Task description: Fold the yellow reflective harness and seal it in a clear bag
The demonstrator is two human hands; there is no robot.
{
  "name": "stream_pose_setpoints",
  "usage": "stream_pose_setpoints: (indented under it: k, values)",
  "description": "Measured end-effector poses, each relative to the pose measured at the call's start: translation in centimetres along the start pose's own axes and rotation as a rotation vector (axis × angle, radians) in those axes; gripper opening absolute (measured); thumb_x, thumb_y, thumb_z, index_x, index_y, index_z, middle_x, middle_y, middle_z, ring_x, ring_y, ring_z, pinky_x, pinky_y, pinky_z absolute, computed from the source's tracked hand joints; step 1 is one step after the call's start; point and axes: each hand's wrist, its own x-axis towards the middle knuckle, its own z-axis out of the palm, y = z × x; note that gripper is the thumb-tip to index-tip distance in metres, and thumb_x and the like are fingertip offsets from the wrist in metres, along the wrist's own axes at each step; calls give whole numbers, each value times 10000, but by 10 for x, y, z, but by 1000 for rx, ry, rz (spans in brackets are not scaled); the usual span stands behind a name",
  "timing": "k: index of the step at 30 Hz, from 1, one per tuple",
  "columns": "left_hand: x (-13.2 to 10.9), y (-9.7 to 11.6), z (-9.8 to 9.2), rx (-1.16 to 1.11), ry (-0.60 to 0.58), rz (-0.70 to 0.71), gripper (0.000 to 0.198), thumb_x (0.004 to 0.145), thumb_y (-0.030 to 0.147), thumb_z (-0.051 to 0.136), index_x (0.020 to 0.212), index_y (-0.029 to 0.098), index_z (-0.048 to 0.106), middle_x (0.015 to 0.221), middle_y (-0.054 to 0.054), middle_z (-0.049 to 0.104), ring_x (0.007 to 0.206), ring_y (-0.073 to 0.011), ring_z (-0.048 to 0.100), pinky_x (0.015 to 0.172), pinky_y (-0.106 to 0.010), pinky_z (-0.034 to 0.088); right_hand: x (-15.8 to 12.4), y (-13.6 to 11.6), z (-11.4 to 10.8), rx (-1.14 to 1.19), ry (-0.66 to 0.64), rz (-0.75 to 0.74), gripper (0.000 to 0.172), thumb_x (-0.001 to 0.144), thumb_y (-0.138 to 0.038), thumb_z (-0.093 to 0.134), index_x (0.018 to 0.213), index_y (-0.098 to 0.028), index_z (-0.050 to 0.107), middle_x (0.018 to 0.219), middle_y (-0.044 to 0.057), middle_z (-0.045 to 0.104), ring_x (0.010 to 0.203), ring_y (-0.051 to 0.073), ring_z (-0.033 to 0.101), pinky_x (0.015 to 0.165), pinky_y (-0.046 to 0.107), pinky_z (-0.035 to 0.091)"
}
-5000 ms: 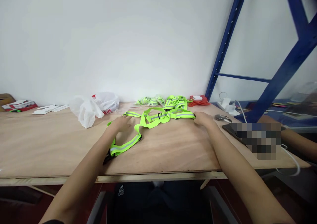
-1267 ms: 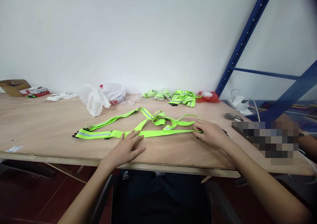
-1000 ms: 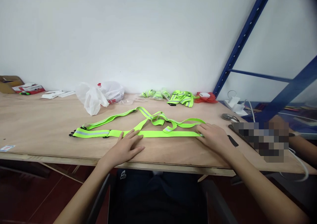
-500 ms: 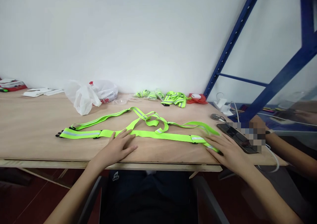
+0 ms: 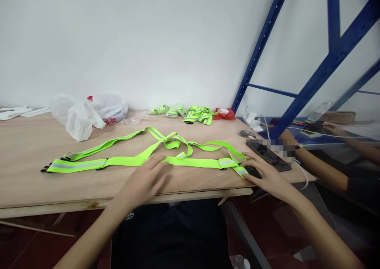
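A neon-yellow reflective safety vest made of elastic straps (image 5: pixel 121 161) lies spread on the table, with silver stripes, black sliders and a black buckle (image 5: pixel 46 168) at its left end. Its upper straps twist into loops near the middle. My left hand (image 5: pixel 148 180), slightly blurred, is at the middle of the lower strap with its fingers apart. At the right end, my right hand (image 5: pixel 264 174) has its fingers spread around the strap end, thumb near the striped piece. A black part (image 5: pixel 253 171) shows under that hand, partly hidden.
Bagged yellow straps (image 5: pixel 169 110), a loose strap bundle (image 5: pixel 200 114) and a red item (image 5: pixel 225 113) sit by the wall. White plastic bags (image 5: pixel 80 118) stand left. A phone (image 5: pixel 268 155) lies at the right near another person's arm (image 5: pixel 322 166) and a blue metal frame (image 5: pixel 261 43).
The view has turned rightward. My left hand has moved toward the right along the lower strap. My right hand's fingers have shifted at the strap's right end, uncovering more of it and the black part.
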Motion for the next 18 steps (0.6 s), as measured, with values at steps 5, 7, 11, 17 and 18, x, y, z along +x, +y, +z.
stream_pose_setpoints:
  k: [5,7,11,17,18]
  values:
    - [49,88,33,-128,-174,282,551,1021,426,473,1515,185,436,1563,-116,464,1456,-278,415,1238,-438,284,5,-2,-5,15,-48,-5,291,884,-532,611,997,-270,664,1516,112,490,1413,353,464,1146,493,409]
    - [77,111,51,-149,-196,340,652,1019,466,488,1569,151,335,1646,-151,303,1522,-319,282,1240,-518,245,7,-4,-6,28,-61,-6,264,871,-515,622,956,-265,630,1496,119,494,1402,346,473,1128,484,424]
    - [114,129,80,-191,-291,243,777,1006,549,498,1607,138,229,1672,-175,200,1548,-361,177,1215,-615,221,9,-7,-9,1,-46,-28,222,874,-478,611,869,-261,564,1384,113,547,1313,326,544,1072,448,459]
    - [114,129,91,-173,-301,192,795,999,575,493,1591,97,261,1664,-166,238,1543,-354,195,1231,-619,159,5,-2,-3,-402,144,-142,166,903,-363,588,802,-235,615,1240,138,618,1035,322,617,850,438,484]
    - [113,129,90,-172,-300,187,793,1003,578,480,1589,91,262,1665,-162,237,1542,-351,200,1232,-617,160,4,-1,-1,-501,191,-171,165,911,-340,587,803,-228,644,1228,141,631,987,307,617,799,416,473]
